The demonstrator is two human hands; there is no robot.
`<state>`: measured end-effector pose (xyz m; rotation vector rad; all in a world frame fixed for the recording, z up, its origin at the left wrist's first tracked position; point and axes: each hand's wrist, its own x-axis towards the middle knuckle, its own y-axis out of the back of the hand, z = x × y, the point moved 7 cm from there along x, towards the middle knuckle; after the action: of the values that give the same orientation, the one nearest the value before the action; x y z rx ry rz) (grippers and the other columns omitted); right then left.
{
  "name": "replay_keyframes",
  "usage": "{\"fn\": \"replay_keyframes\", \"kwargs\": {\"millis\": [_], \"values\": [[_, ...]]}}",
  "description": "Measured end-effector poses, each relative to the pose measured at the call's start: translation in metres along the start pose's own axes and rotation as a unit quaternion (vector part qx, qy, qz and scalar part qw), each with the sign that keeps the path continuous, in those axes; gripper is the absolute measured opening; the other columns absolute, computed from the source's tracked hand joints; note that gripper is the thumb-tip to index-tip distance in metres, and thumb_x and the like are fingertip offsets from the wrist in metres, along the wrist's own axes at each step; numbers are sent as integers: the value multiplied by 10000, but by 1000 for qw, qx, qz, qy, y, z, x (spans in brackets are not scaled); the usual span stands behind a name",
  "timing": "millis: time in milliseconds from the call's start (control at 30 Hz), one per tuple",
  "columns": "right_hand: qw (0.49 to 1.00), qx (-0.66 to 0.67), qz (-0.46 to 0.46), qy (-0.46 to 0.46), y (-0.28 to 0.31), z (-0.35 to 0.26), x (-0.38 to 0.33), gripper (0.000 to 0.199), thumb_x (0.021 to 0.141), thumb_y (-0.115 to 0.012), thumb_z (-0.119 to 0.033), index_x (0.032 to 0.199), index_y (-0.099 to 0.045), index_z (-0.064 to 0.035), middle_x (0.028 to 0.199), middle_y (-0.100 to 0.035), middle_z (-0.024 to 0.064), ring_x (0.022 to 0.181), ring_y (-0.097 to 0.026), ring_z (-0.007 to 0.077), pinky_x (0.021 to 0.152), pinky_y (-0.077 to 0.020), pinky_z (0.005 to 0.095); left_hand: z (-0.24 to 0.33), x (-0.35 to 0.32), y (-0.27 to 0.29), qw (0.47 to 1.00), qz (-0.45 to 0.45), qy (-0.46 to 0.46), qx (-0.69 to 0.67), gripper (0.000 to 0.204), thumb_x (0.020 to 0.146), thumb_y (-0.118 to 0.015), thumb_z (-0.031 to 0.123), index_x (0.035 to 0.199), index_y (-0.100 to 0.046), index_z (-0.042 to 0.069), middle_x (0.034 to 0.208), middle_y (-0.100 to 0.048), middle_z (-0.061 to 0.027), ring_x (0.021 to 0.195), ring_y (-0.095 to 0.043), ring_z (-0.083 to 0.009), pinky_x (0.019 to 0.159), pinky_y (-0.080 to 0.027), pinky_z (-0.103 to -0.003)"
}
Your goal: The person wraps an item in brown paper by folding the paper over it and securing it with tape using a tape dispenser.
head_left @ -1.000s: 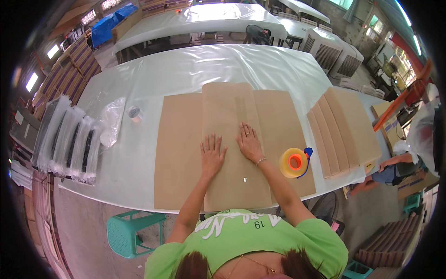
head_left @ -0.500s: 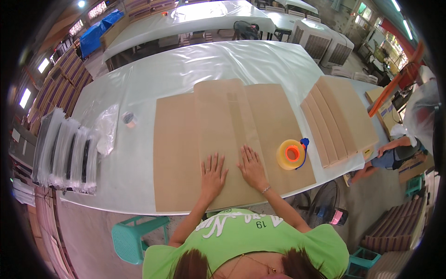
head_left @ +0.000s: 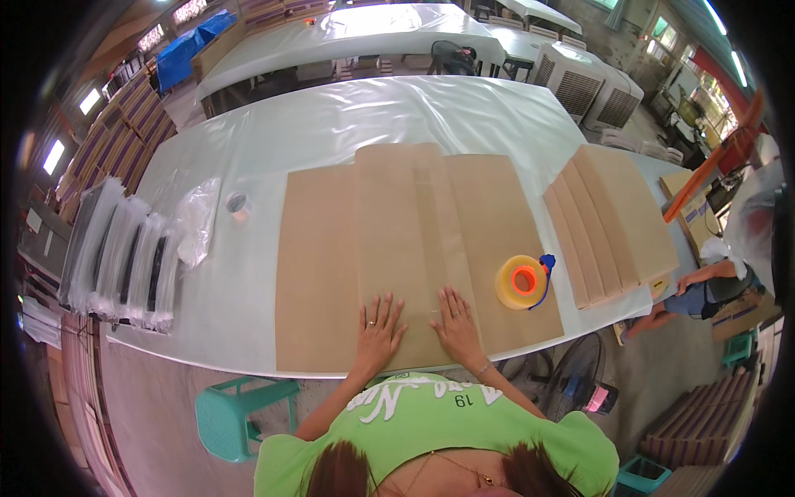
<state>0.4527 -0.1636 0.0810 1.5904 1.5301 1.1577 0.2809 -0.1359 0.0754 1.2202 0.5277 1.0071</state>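
Note:
A wide brown cardboard sheet (head_left: 323,248) lies on the table before me, its middle part folded over and a lengthwise strip of tape running along it. Flat on the near part of the fold rests my left hand (head_left: 380,338), fingers spread. My right hand (head_left: 458,329) presses down beside it, palm down with fingers slightly apart. Neither hand holds anything. To the right of my right hand, a large yellowish tape roll (head_left: 505,290) with an orange core and a blue piece on its side sits on the cardboard.
Folded cardboard (head_left: 609,228) is stacked at the table's right. On the left lie several plastic-wrapped packs (head_left: 124,257), a clear plastic bag (head_left: 197,219) and a small roll (head_left: 238,207). A green stool (head_left: 224,418) and a fan (head_left: 575,373) stand by the near edge. Another person (head_left: 696,290) is at far right.
Both hands have slid nearer to me along the folded cardboard, still flat. The view has shifted slightly. The tape roll stays on the cardboard.

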Motion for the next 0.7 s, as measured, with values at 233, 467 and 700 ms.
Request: {"fn": "replay_keyframes", "kwargs": {"millis": [233, 467, 700], "values": [[999, -38, -16, 23, 3, 7, 20, 640, 975, -439, -370, 1475, -239, -24, 1537, -242, 146, 1419, -221, 314, 1151, -174, 462, 2, 4, 11, 998, -9, 42, -46, 556, 919, -538, 379, 1419, -407, 173, 1484, -353, -97, 1391, -270, -303, 1132, -163, -520], [999, -2, -15, 37, 7, 9, 23, 613, 983, -438, -346, 1476, -246, -36, 1536, -253, 135, 1414, -240, 305, 1150, -175, 466, 6, 4, 11, 998, 22, 47, -41, 503, 895, -579, 357, 1338, -482, 140, 1397, -435, -116, 1334, -336, -318, 1110, -208, -509], [998, 16, -29, 44, 13, 10, 8, 594, 975, -463, -323, 1457, -288, -23, 1518, -288, 142, 1399, -260, 320, 1138, -207, 477, 24, 35, 16, 993, -10, 18, -118, 501, 959, -480, 367, 1393, -432, 120, 1446, -397, -100, 1375, -295, -306, 1130, -155, -531]]}}
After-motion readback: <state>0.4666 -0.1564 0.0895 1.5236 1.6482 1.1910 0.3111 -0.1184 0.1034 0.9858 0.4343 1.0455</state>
